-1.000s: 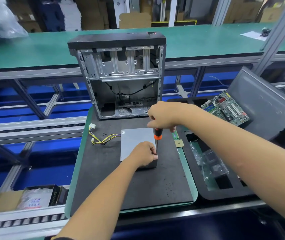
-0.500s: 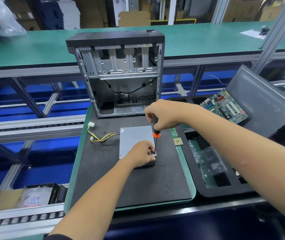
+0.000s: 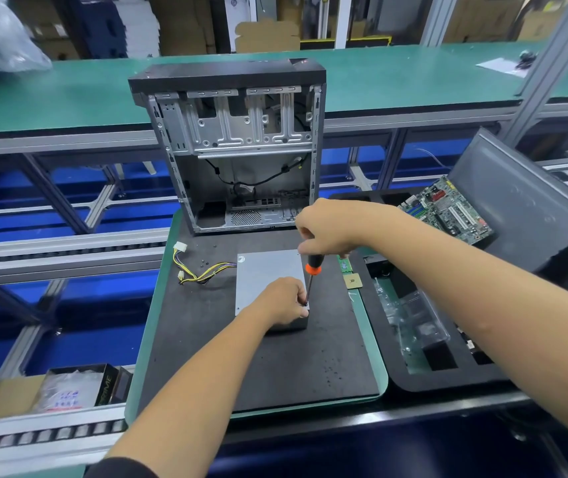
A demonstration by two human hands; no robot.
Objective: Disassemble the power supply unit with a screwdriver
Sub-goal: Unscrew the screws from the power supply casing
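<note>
Flat grey metal power supply box (image 3: 268, 277) on black mat, under left hand (image 3: 281, 301), fingers pinching near corner. Right hand (image 3: 327, 229) grips black-orange screwdriver (image 3: 312, 276), tip beside left fingertips. Step: corner screw loosening, likely. Next: steady turns, downward pressure.

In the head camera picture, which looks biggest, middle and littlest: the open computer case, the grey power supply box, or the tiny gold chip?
1. computer case, clearly the largest, even though it stands farther back.
2. power supply box, mid-sized, partly covered by the left hand.
3. gold chip, by far the smallest.
</note>
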